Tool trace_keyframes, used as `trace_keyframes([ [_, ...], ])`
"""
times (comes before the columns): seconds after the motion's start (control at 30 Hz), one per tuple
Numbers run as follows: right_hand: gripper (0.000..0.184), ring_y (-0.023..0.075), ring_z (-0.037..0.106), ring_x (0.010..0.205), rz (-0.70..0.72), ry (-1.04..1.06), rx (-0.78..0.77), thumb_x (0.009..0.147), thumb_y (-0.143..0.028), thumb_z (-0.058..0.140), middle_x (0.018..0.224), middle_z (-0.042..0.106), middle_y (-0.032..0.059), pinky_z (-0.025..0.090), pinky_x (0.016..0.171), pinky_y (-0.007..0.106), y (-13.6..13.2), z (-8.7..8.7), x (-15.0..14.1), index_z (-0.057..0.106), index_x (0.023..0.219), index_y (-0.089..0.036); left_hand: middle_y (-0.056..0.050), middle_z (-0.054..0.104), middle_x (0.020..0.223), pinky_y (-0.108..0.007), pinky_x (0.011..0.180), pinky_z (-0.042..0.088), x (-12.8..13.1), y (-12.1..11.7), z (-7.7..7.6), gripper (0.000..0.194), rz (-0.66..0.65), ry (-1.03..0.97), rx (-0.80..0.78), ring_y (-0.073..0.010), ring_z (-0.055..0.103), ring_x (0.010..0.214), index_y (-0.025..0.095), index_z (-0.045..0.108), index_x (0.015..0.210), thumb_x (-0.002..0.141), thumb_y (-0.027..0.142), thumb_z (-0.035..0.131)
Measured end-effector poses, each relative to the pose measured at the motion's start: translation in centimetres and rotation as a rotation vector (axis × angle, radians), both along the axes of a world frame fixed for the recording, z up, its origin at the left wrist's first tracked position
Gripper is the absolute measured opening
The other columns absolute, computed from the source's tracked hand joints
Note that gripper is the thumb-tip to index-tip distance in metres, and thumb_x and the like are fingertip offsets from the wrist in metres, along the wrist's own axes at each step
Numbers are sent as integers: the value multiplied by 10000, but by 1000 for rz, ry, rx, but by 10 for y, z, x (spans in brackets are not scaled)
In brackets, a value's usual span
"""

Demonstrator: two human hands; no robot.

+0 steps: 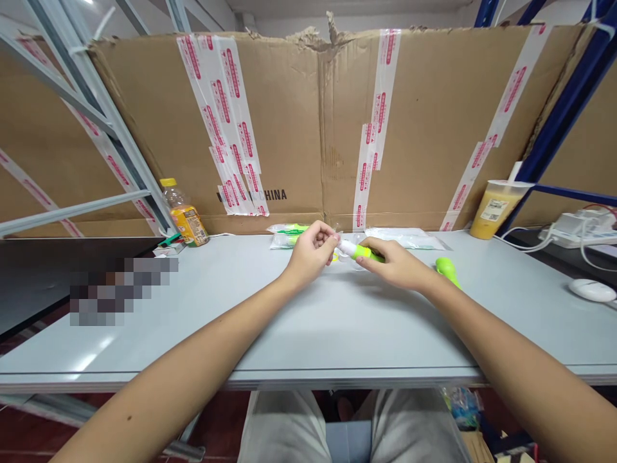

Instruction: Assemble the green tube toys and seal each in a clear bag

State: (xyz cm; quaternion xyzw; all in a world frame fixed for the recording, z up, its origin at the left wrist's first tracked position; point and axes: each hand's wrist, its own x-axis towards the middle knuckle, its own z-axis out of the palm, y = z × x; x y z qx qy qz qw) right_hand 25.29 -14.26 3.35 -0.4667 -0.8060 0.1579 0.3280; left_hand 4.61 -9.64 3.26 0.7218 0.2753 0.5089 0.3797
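My right hand is wrapped round a bright green tube with a white end, which lies tilted just above the table and points left. My left hand is closed in a pinch right at the white end; what lies between its fingertips is too small to make out. Behind my left hand rest green-and-clear plastic packs. Small clear plastic pieces and a yellow ring are partly hidden below the hands. To the right, beyond my right wrist, lies a bright green rounded piece, partly covered by my forearm.
A flat clear plastic pack lies at the back of the grey table. An orange drink bottle stands back left, a lidded cup back right. A white mouse and power strip are far right. Cardboard walls the back.
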Motion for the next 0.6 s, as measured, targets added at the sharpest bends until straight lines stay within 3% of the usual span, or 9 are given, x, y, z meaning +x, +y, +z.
trace_keyframes([
  [0.13, 285, 147, 480, 696, 25, 45, 15, 940, -473, 523, 754, 556, -9, 352, 644, 283, 0, 1, -2, 576, 872, -201, 41, 544, 694, -235, 527, 466, 3, 0, -5, 260, -98, 33, -39, -90, 552, 543, 190, 503, 957, 861, 390, 638],
  [0.23, 270, 145, 505, 689, 27, 132, -16, 932, -457, 546, 748, 580, -3, 372, 637, 281, 1, 4, 0, 597, 882, -196, 2, 576, 861, -236, 570, 489, 5, 1, -10, 362, -76, 30, -12, -100, 587, 646, 207, 457, 1116, 863, 388, 642],
  [0.3, 282, 137, 507, 632, 14, 221, -56, 924, -474, 560, 710, 578, -5, 375, 587, 275, 2, 7, 5, 597, 899, -195, -42, 582, 1003, -246, 604, 500, 4, 3, -13, 382, -8, 69, 76, -113, 599, 726, 214, 434, 1184, 891, 389, 605],
  [0.4, 311, 116, 473, 518, -14, 402, -108, 911, -510, 577, 656, 548, -18, 356, 483, 263, 3, 12, 13, 574, 919, -199, -102, 557, 1201, -295, 699, 526, 2, 4, -16, 336, 117, 290, 307, -148, 608, 848, 205, 475, 1234, 925, 320, 536],
  [0.5, 325, 109, 462, 490, -35, 531, -121, 889, -523, 607, 649, 531, -15, 358, 440, 256, 3, 17, 17, 568, 906, -201, -125, 501, 1377, -363, 870, 531, 5, 3, -18, 377, 136, 549, 514, -215, 614, 1059, 202, 507, 1296, 919, 225, 492],
  [0.6, 338, 110, 465, 495, -44, 544, -125, 870, -533, 629, 651, 535, -8, 366, 433, 253, 2, 18, 18, 576, 903, -201, -116, 437, 1491, -405, 950, 515, 13, -1, -18, 447, 151, 718, 580, -272, 570, 1221, 208, 487, 1360, 914, 203, 472],
])
